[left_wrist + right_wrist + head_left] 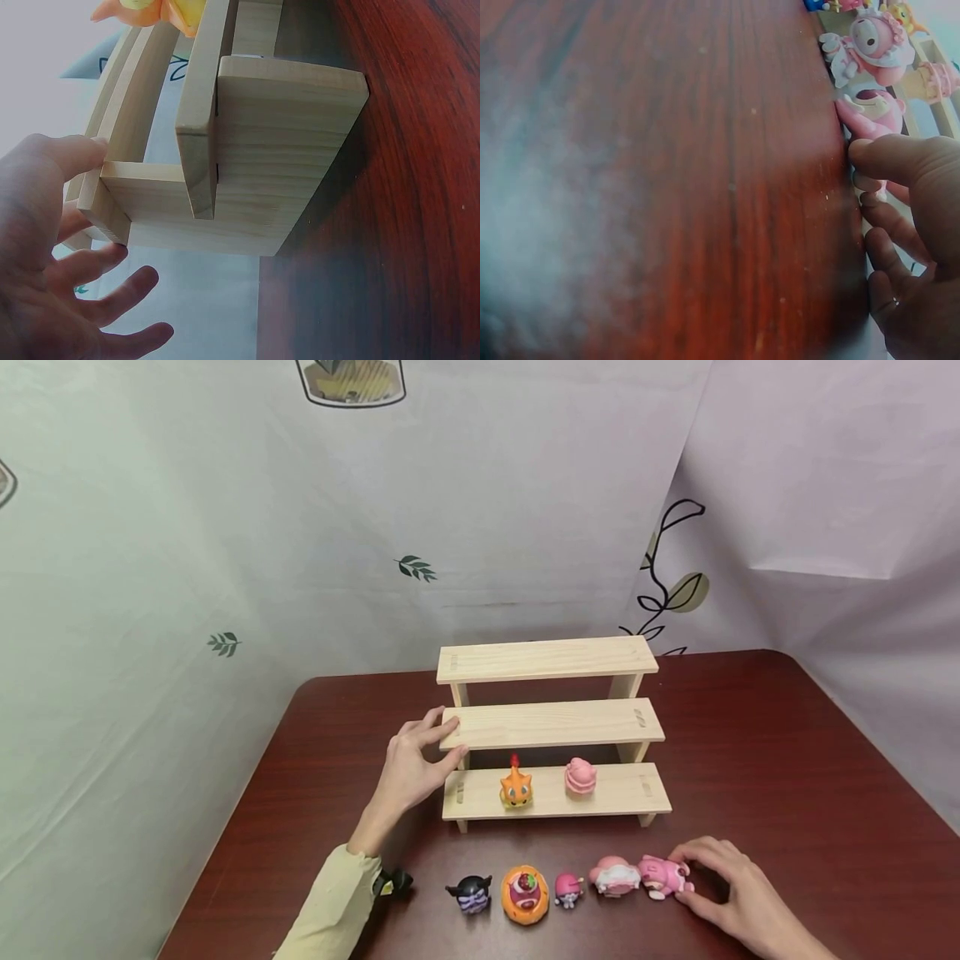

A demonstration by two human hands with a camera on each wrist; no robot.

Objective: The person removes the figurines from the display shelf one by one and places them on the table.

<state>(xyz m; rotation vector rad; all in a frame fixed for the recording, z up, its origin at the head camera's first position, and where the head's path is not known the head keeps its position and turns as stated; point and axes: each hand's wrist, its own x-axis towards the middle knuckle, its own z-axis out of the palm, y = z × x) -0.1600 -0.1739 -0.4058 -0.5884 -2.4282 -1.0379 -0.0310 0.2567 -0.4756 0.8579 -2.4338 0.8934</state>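
Note:
A three-step wooden display stand (551,725) stands on the table. My left hand (408,768) grips the left end of its middle step, thumb at the front edge; in the left wrist view the other fingers (139,283) spread beside the end. On the lowest step sit an orange cat-like figurine (516,788) with a red-tipped tail and a pink swirled figurine (581,776). At the front right, my right hand (738,893) pinches a pink bear figurine (662,877) that lies on the table, its lower part partly hidden by fingers in the right wrist view.
Left of the bear, in a row, are a pink-and-white figurine (615,877), a small magenta one (568,889), an orange round one with a berry top (525,895) and a black-and-purple one (472,894). A printed curtain (525,510) hangs behind the dark red table (787,752).

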